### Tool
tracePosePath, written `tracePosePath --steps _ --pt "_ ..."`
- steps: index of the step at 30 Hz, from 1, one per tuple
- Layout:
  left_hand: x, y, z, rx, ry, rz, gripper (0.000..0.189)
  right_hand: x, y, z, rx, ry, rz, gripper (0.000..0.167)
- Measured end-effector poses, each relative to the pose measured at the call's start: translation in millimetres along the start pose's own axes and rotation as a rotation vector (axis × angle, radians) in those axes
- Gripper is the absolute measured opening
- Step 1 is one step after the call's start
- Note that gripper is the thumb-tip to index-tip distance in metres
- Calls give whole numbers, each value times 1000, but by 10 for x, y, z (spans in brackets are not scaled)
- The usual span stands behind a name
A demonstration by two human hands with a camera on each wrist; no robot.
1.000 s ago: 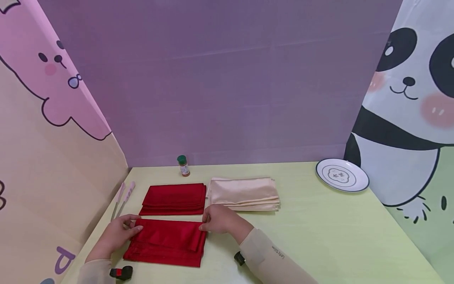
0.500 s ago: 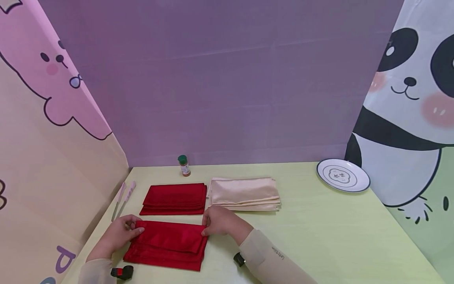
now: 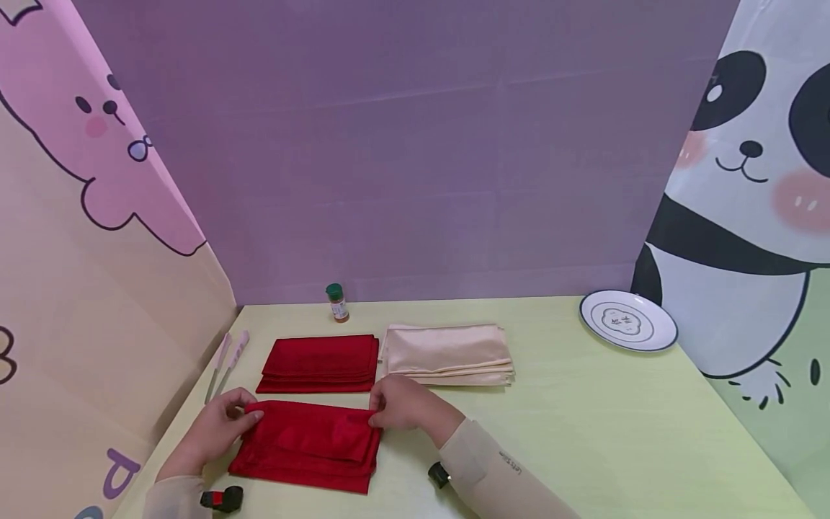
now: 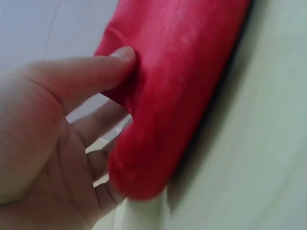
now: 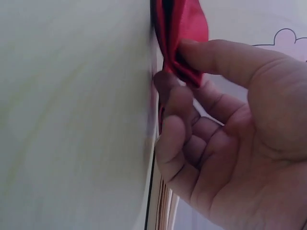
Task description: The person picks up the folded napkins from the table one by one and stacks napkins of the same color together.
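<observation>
On the worktop point(image 3: 583, 425), at lower left, I see the near cloth point(image 3: 305, 440) running lengthwise between left hand point(image 3: 222, 427) and right hand point(image 3: 407, 407), each pinching an upper corner.

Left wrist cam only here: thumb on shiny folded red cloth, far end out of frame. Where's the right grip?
Observer: The right grip pinches the far right corner of that shiny, rectangular folded red cloth.
Operator: Anything just beyond the cloth, away from the person?
Observer: Yes, a second folded red cloth, rectangular too, lies on the table there.
Operator: And right of that second one?
Observer: A stack of shiny, cream-pink folded cloth.
</observation>
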State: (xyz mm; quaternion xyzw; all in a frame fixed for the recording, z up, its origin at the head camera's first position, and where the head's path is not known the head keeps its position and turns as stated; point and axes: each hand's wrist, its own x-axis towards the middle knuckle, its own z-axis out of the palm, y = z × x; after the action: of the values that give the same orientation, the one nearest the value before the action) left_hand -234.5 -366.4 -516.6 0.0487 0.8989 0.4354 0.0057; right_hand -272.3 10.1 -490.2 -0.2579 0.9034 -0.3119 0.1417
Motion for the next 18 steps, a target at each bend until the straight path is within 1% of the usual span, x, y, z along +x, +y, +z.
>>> tracePosePath --steps 3,6,14,18 --pt "-3 -13 -1 -73 -9 34 12 9 16 0 40 18 -11 18" --pt "-3 -12 -6 -117 -17 35 13 19 21 -6 81 30 -14 17" --pt "-3 17 11 -158 20 29 21 22 20 -21 176 53 -55 18" --pt "-9 39 17 -171 28 43 25 19 17 -33 210 71 -59 22"
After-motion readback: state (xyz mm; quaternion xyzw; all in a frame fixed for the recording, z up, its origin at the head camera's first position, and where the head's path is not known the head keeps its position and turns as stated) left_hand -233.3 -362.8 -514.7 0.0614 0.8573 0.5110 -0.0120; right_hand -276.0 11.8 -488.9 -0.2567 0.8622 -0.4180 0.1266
